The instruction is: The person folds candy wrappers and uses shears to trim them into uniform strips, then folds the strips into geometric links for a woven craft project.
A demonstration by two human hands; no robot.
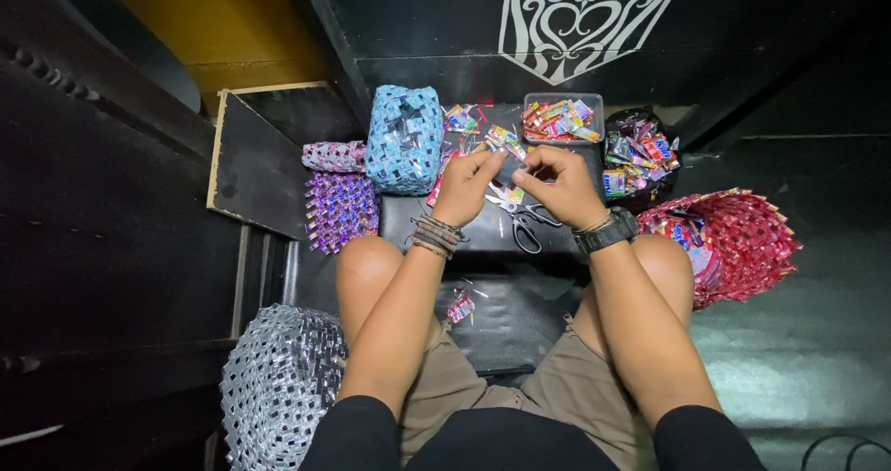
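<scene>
- Left hand [467, 185] and right hand [557, 181] meet over a low black table [436, 220], fingers pinched shut on a small folded wrapper strip [509, 169] held between them (too small to tell its colours apart).
- Just below the right hand, scissors [525, 222] lie flat on the table, near the wrist with the dark watch [608, 233].
- Beyond the hands sits a clear tray [562, 118] of cut wrappers; beside it, beyond the right hand, a dark bag [639, 160] holds more.
- Beyond the left hand and to its outer side stands a blue woven bag [405, 139], with purple woven pieces [340, 206] further out on that side.
- Outside the right wrist, a red woven basket [742, 239] rests next to the person's knee.
- Near the left elbow, a silver woven basket [278, 387] stands on the floor.
- Between the forearms, a loose scrap [460, 307] lies on a lower dark surface.
</scene>
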